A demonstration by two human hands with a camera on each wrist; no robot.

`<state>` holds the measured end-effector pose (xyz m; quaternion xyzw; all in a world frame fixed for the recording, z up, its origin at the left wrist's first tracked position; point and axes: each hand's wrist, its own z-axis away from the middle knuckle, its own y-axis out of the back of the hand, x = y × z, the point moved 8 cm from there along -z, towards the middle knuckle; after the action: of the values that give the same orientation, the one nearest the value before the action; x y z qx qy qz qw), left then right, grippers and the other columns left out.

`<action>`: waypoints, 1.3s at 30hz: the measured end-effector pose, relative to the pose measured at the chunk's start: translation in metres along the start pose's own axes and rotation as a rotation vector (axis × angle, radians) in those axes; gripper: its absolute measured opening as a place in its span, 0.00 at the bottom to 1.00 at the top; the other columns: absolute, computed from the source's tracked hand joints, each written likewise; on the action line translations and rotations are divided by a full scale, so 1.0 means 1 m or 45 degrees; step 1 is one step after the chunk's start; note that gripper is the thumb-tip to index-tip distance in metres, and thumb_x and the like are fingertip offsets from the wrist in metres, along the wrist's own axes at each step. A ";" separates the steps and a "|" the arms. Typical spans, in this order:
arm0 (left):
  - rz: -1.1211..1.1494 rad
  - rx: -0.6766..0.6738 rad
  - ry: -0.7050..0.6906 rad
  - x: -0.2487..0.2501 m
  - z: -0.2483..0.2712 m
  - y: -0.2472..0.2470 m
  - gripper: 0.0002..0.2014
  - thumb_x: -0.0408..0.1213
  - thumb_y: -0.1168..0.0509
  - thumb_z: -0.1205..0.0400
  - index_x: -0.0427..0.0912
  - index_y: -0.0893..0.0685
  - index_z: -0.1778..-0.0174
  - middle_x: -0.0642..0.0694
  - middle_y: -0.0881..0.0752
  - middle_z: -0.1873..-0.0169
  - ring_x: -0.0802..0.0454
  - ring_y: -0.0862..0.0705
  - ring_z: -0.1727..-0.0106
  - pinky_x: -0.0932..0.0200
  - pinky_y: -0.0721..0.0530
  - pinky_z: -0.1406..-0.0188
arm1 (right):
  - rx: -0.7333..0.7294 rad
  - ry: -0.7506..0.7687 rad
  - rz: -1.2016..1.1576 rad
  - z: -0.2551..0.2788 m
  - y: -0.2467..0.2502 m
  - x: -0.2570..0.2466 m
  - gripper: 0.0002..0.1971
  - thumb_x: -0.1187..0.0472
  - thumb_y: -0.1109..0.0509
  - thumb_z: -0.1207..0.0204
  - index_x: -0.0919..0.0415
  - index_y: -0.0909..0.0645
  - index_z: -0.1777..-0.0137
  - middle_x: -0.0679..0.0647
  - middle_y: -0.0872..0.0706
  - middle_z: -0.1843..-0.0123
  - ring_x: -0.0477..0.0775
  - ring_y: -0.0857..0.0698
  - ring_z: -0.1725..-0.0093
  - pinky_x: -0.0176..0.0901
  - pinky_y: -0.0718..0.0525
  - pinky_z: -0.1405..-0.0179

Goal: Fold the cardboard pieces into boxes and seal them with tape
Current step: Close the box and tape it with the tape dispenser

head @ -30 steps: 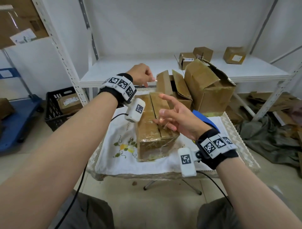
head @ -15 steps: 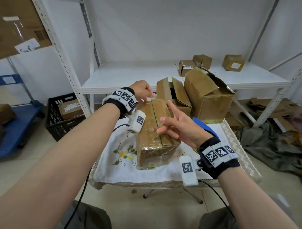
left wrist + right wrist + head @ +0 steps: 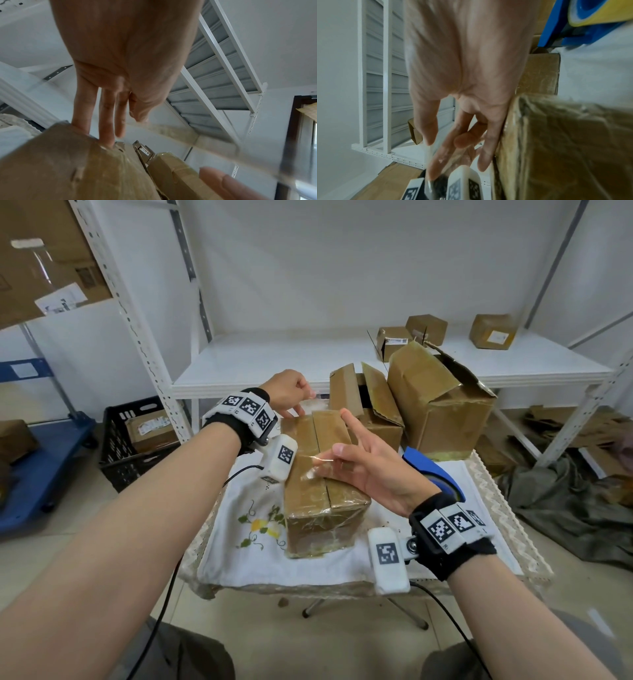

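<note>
A closed brown cardboard box (image 3: pixel 325 525) lies on the white cloth of a small table (image 3: pixel 246 549), its top seam running away from me. A strip of clear tape (image 3: pixel 317 462) stretches above that seam between my two hands. My left hand (image 3: pixel 299 402) pinches the strip's far end over the box's far edge; in the left wrist view its other fingers (image 3: pixel 106 128) touch the box (image 3: pixel 68 169) while the tape (image 3: pixel 180 131) runs off to the right. My right hand (image 3: pixel 334 458) pinches the near end over the box's middle, index finger raised.
A blue tape dispenser (image 3: pixel 435 474) lies on the cloth behind my right wrist. Two open cardboard boxes (image 3: pixel 376 412) (image 3: pixel 442 412) stand at the table's back right. A white shelf (image 3: pixel 274 364) carries small boxes (image 3: pixel 424 328). A black crate (image 3: pixel 137 440) and a blue cart (image 3: pixel 34 474) are at left.
My left hand has come down toward the box's far edge with the tape's end. The right hand stays over the box's middle. The view has tilted up a little.
</note>
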<state>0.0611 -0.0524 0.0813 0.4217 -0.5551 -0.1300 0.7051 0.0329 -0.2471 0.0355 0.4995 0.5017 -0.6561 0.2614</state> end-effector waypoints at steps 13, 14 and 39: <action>-0.019 0.033 0.083 0.006 0.009 0.000 0.12 0.37 0.45 0.08 0.44 0.26 0.58 0.48 0.10 0.60 0.49 0.12 0.58 0.50 0.11 0.58 | -0.074 0.039 -0.066 -0.004 0.005 0.004 0.46 0.73 0.34 0.17 0.46 0.58 0.09 0.60 0.11 0.55 0.57 0.12 0.49 0.64 0.22 0.24; -0.018 0.021 0.076 0.008 0.010 0.001 0.12 0.39 0.45 0.07 0.44 0.26 0.58 0.47 0.10 0.59 0.50 0.12 0.58 0.51 0.11 0.60 | -0.078 0.038 -0.080 -0.004 0.006 0.005 0.46 0.74 0.35 0.17 0.46 0.57 0.09 0.60 0.11 0.55 0.58 0.11 0.49 0.64 0.21 0.24; -0.049 0.056 0.075 0.009 0.009 0.004 0.12 0.37 0.46 0.07 0.44 0.27 0.57 0.42 0.09 0.56 0.46 0.10 0.56 0.48 0.10 0.60 | -0.357 0.145 0.437 0.004 -0.020 -0.002 0.52 0.83 0.30 0.24 0.37 0.42 0.12 0.59 0.21 0.45 0.47 0.18 0.57 0.40 0.15 0.44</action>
<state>0.0551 -0.0598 0.0909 0.4513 -0.5286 -0.1189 0.7091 0.0154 -0.2439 0.0447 0.5726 0.5096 -0.4965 0.4074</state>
